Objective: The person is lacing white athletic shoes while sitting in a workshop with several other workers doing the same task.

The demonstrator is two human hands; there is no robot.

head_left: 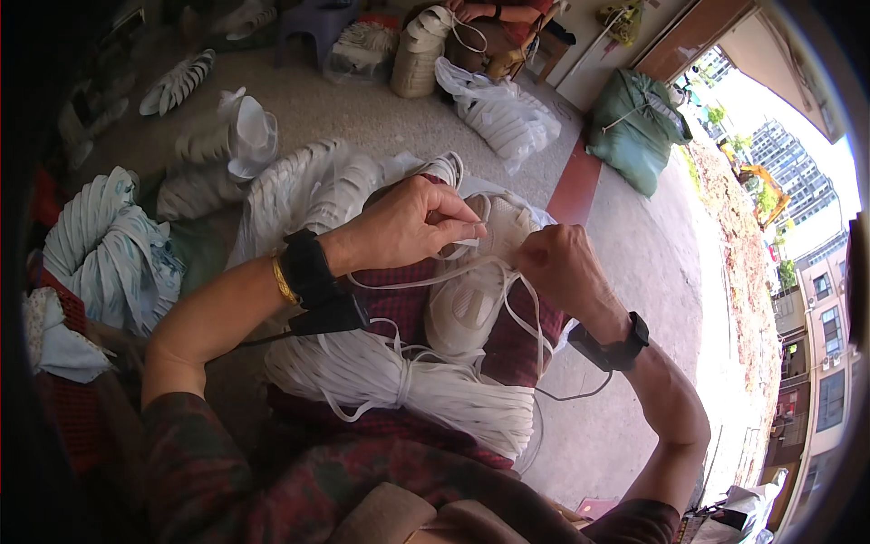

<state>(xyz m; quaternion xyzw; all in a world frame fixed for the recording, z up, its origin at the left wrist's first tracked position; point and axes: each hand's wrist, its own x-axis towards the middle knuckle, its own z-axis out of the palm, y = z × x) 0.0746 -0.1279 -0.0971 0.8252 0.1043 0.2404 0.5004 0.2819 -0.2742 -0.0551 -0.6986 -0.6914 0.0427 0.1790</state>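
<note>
A white sneaker upper (pixel 466 304) lies on my lap over dark red checked cloth, between my two hands. My left hand (pixel 412 225) is closed in a pinch at the upper's left side, with a white shoelace (pixel 469 266) at its fingertips. On the other side my right hand (pixel 569 270) has its fingers curled in, gripping lace by the eyelet area. Loose lace hangs in loops below both hands and over the upper. Nearer my body, a thick bundle of white shoelaces (pixel 340 370) rests across my lap, tied around its middle.
Nested white uppers (pixel 299 186) stand just beyond my left arm. More stacked pieces (pixel 109 249) sit at the far left. A plastic-wrapped bundle (pixel 498 113), a green sack (pixel 637 131) and another person's hand (pixel 471 11) are farther off. A cable (pixel 580 396) trails from my right wristband.
</note>
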